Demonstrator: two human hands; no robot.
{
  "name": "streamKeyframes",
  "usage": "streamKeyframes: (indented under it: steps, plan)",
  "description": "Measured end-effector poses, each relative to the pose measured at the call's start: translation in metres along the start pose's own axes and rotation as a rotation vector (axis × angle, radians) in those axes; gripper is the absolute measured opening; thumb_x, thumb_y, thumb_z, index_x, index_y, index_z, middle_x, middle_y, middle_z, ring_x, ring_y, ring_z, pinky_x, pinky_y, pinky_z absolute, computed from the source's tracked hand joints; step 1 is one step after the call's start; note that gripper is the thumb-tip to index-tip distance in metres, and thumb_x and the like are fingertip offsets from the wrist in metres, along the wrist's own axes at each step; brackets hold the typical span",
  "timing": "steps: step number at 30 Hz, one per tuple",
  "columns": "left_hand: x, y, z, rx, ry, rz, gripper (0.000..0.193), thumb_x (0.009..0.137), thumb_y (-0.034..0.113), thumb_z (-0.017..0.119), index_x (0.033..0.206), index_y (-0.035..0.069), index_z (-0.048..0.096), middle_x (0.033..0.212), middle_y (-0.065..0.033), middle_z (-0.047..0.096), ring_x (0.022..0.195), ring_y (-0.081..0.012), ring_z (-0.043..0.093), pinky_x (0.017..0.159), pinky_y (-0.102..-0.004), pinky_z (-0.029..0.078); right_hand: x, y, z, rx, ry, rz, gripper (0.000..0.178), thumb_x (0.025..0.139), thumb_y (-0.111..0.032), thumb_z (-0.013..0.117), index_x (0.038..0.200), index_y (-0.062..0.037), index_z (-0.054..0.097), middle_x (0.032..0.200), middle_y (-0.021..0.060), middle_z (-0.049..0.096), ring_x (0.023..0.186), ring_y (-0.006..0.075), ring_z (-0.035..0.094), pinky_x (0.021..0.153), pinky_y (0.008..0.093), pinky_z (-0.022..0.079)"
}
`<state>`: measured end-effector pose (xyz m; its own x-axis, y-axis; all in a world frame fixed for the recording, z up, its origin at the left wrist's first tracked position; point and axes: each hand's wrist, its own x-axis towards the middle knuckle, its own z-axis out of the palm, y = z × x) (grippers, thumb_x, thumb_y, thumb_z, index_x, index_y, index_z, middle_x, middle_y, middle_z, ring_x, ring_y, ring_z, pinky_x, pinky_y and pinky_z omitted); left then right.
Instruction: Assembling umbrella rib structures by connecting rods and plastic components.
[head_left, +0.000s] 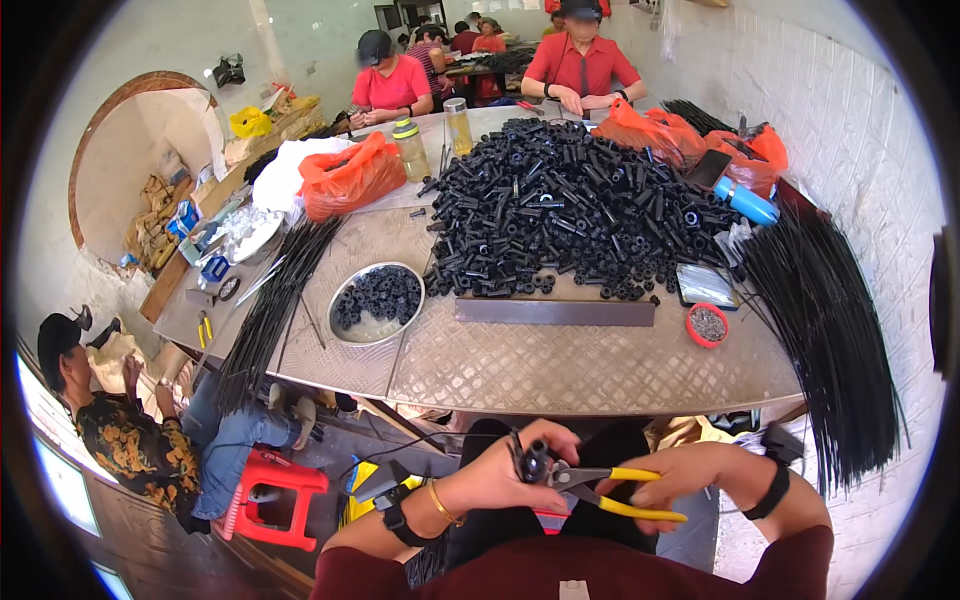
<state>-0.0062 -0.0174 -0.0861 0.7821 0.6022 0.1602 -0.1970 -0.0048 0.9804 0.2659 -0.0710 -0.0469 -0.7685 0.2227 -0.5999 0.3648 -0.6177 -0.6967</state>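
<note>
Nearby, at the counter's (600,370) near side, a black part (534,463) is clamped in the left hand's (488,482) fingers; yellow-handled pliers (628,474), tips near it, are gripped by the right hand's (692,474). Black pieces (580,210) are heaped farther off.

Your pliers (617,474) have yellow handles, your sleeves (358,572) are maroon, the heaped parts (570,205) black, the bags (350,180) orange-red, the brownish-grey bench (600,365) diamond-patterned.

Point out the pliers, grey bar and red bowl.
Pliers (633,474), head view, on the upper yellow handle.
Grey bar (555,313), head view, middle of its face.
Red bowl (705,343), head view, front wall.
</note>
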Motion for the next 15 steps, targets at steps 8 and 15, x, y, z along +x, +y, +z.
streamKeyframes:
  steps: [8, 15]
  plan:
    - [0.001, -0.005, -0.007, -0.036, 0.169, -0.133, 0.035, 0.073, 0.005, 0.078, 0.097, 0.004, 0.052, 0.093, -0.0050, 0.059, 0.075, -0.0073, 0.057, 0.061, -0.0214, 0.047, -0.002, -0.013, 0.007, -0.318, 0.264, -0.172, 0.065, 0.091, -0.022, 0.055, 0.144, -0.0083, 0.020, 0.093, 0.0123, 0.064, 0.069, 0.0183, 0.064, 0.061, 0.0285, 0.053]
    - [0.006, 0.002, -0.004, 0.132, -0.102, 0.098, 0.040, 0.065, 0.007, 0.083, 0.089, 0.010, 0.051, 0.093, -0.0041, 0.058, 0.086, -0.0136, 0.055, 0.076, -0.0265, 0.044, 0.009, 0.015, 0.001, 0.084, -0.071, -0.175, 0.068, 0.091, -0.022, 0.056, 0.145, -0.0123, 0.016, 0.091, 0.0145, 0.064, 0.065, 0.0195, 0.065, 0.058, 0.0291, 0.054]
